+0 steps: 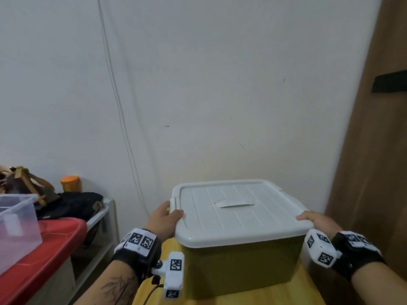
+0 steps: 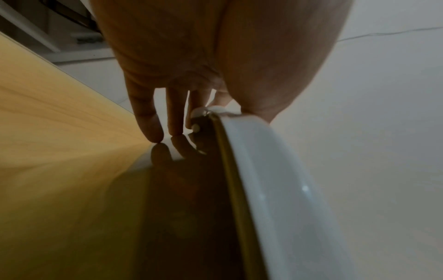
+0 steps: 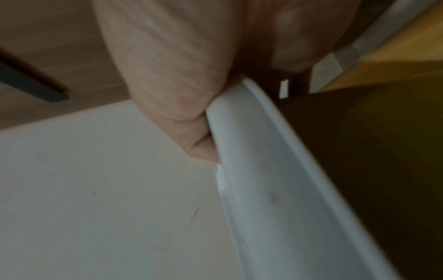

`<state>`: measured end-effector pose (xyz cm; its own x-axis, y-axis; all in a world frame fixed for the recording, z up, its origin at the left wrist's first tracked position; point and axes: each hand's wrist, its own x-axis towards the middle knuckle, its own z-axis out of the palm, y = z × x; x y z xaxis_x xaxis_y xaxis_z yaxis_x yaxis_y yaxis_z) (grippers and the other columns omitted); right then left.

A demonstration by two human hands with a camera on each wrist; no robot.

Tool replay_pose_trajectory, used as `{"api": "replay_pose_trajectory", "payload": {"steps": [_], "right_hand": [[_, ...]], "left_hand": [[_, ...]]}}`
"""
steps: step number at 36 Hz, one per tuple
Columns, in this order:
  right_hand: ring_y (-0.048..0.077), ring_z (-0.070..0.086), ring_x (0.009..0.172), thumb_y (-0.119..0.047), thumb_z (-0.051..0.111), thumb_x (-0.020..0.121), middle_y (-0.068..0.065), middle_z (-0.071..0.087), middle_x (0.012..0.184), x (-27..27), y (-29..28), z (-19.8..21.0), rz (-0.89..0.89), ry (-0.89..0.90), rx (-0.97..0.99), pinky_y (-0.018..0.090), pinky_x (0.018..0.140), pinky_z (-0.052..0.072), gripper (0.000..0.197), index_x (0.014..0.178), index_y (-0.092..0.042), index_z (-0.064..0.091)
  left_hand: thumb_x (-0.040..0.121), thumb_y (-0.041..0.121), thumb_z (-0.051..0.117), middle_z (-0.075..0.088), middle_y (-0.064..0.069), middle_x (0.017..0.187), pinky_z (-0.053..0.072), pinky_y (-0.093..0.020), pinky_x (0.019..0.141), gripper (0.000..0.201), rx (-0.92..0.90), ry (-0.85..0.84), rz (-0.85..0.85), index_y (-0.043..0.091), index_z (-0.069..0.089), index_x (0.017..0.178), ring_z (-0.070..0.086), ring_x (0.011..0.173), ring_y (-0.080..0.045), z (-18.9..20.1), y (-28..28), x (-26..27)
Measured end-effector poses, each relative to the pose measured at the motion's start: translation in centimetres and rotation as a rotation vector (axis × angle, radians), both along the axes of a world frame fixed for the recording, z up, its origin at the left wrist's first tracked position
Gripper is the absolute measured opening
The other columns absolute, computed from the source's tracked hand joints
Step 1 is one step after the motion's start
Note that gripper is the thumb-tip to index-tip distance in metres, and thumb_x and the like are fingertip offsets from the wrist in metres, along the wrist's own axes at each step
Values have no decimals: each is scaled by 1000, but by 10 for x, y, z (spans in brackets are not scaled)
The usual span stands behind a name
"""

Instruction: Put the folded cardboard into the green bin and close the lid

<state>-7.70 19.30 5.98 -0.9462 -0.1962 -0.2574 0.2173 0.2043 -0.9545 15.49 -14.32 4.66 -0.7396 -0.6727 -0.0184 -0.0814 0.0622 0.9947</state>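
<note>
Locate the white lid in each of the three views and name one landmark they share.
Head: the white lid sits centre-low on the green bin.
Left wrist: its rim curves down the right of centre.
Right wrist: its rim runs down the middle.
Shared landmark: the wooden tabletop.

A home room, likely a bedroom or storage corner: plain white wall [image 1: 220, 84], wooden door [image 1: 378, 150], a low shelf [image 1: 103, 219] piled with bags [image 1: 72, 205], a jar [image 1: 70, 183] and plastic boxes [image 1: 19, 219].
</note>
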Motion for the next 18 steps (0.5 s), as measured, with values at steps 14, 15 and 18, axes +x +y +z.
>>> {"api": "replay_pose_trajectory", "payload": {"steps": [14, 15, 18], "right_hand": [[40, 64, 99, -4, 66, 82, 19, 71, 110, 29, -1, -8, -56, 304, 54, 44, 81, 54, 27, 107, -14, 71], [39, 64, 99, -6, 67, 83, 17, 71, 109, 28, 0, -8, -41, 320, 70, 47, 84, 55, 25, 106, -15, 70], [33, 61, 104, -11, 70, 87, 12, 66, 121, 31, 3, -2, -40, 414, 216, 48, 93, 54, 33, 119, -15, 64]], "left_hand": [[85, 41, 65, 69, -12, 127, 57, -48, 91, 62, -38, -75, -17, 21, 53, 143, 70, 105, -31, -7, -30, -21], [88, 38, 64, 69, -12, 126, 58, -47, 89, 58, -47, -79, -19, 22, 53, 143, 71, 103, -30, -6, -33, -23], [92, 37, 62, 68, -10, 130, 58, -45, 89, 53, -134, -106, 1, 23, 55, 143, 69, 104, -29, -3, -35, -25]]}}
